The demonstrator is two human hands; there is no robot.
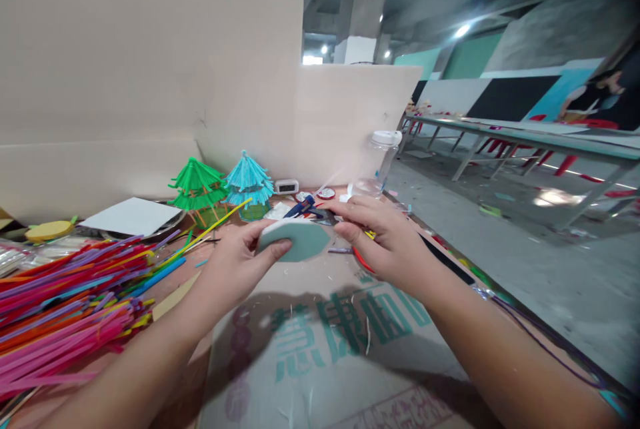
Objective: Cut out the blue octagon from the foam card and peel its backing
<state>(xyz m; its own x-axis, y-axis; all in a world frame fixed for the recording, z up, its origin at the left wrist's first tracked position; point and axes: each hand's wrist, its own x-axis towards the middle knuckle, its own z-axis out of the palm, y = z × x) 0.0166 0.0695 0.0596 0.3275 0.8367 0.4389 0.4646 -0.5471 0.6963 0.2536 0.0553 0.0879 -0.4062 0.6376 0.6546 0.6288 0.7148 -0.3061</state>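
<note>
My left hand [240,255] grips a flat grey-green board with angled corners [300,242] by its left side, thumb on the near face. Just right of the board is my right hand [375,235], its fingers curled and thumb bent in; whatever lies between the fingertips is too small to make out. Behind the board a dark blue tool [299,207] lies on the table, its kind unclear. Two small tiered umbrella-like models, one green [197,185] and one light blue [247,179], stand beyond my left hand.
Bundles of coloured pipe cleaners [75,309] cover the left side. A white sheet [133,217] lies behind them. At the back stand a small digital display [287,187] and a clear plastic bottle [377,162] before a pale partition [150,69]. A printed sack [320,375] covers the table.
</note>
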